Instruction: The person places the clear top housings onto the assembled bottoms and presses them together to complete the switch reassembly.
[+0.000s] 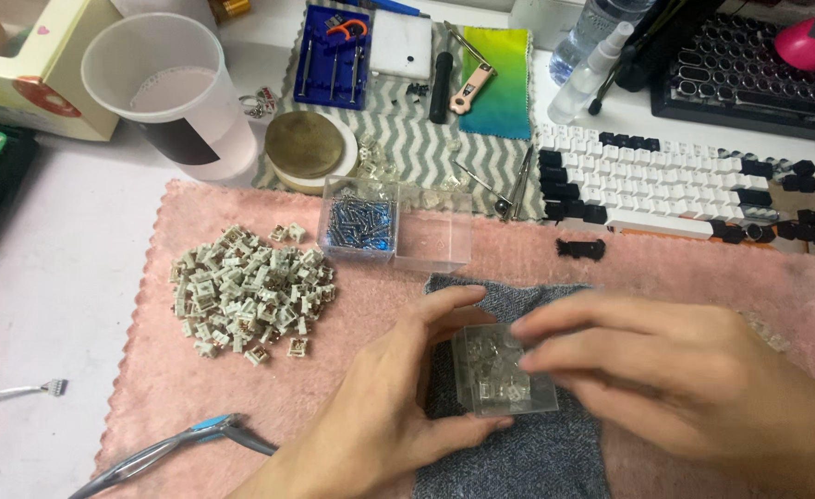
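A small clear plastic box [500,371] with pale clear parts inside rests on a grey cloth [528,453]. My left hand [384,407] grips its left side, thumb at the near edge and fingers at the far edge. From the right, my right hand [666,370] reaches over the box, its fingertips on the top. A pile of beige keyboard switches [246,291] lies to the left on the pink mat [195,388].
A clear box of small metal springs [359,222] adjoins an empty clear compartment [433,238]. Tweezers [163,450] lie at the mat's near left. A black-and-white keyboard [675,185], a plastic cup [181,92], a round brass lid [304,143], a blue tool case [335,55] and a spray bottle [592,69] sit behind.
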